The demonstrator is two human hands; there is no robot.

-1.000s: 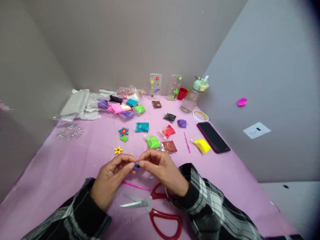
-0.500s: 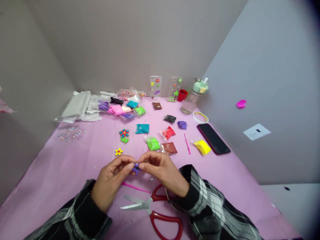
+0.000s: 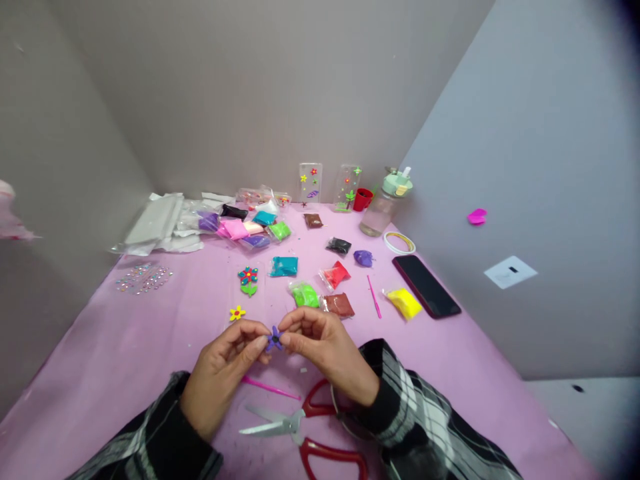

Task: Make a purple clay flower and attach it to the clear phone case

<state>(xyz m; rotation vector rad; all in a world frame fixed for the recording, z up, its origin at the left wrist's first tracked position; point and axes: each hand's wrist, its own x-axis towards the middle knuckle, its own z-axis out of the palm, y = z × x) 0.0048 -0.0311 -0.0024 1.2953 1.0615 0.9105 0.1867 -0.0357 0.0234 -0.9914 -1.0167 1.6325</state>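
While the red-handled scissors (image 3: 289, 424) lie with blades apart at the bottom centre of the frame, a pink stick (image 3: 273, 387) rests just above them on the pink table (image 3: 125, 380). You bring both hands close together in the lower middle of the frame. Your left hand (image 3: 220, 367) pinches one side of a small purple flower (image 3: 275, 339) between thumb and fingers, and your right hand (image 3: 327, 350) grips the other side the same way. You have its dark centre facing up between your fingertips; they seem to cover some petal tips, though at this size you can't be sure how many.

Just beyond your left hand, a clear panel (image 3: 261, 293) carries a yellow flower (image 3: 237, 313) and a larger teal-and-red flower (image 3: 248, 278). Past your right hand you have green (image 3: 305, 295), brown (image 3: 339, 305) and red (image 3: 336, 274) packets, with a second pink tool (image 3: 374, 297), a yellow packet (image 3: 404, 303) and a phone (image 3: 426, 287) to the right of centre. Farther up lie a teal packet (image 3: 285, 267), a purple lump (image 3: 363, 258) and a black packet (image 3: 339, 246).

At the back, you see a pile of coloured packets (image 3: 235, 229) left of centre, two decorated clear cases (image 3: 311, 185) leaning on the wall, a red cup (image 3: 363, 199) and a bottle (image 3: 379, 215).
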